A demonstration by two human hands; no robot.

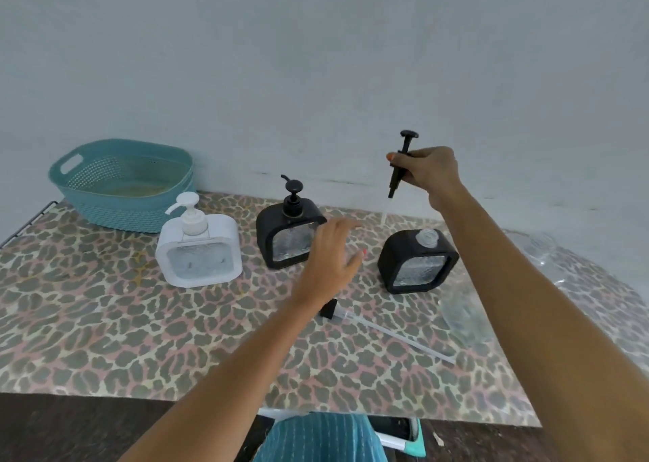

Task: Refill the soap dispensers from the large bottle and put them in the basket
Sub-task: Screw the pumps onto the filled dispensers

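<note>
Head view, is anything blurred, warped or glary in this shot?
Head view: the left hand is motion-blurred. Head view: the table edge bows from the wide lens. Head view: light is soft, shadows faint; the right hand gripping the black pump looks sharper.

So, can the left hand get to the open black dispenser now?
Probably yes: the left hand hovers open beside the open black dispenser, nothing stands between them, and the right hand holds a pump well above.
</note>
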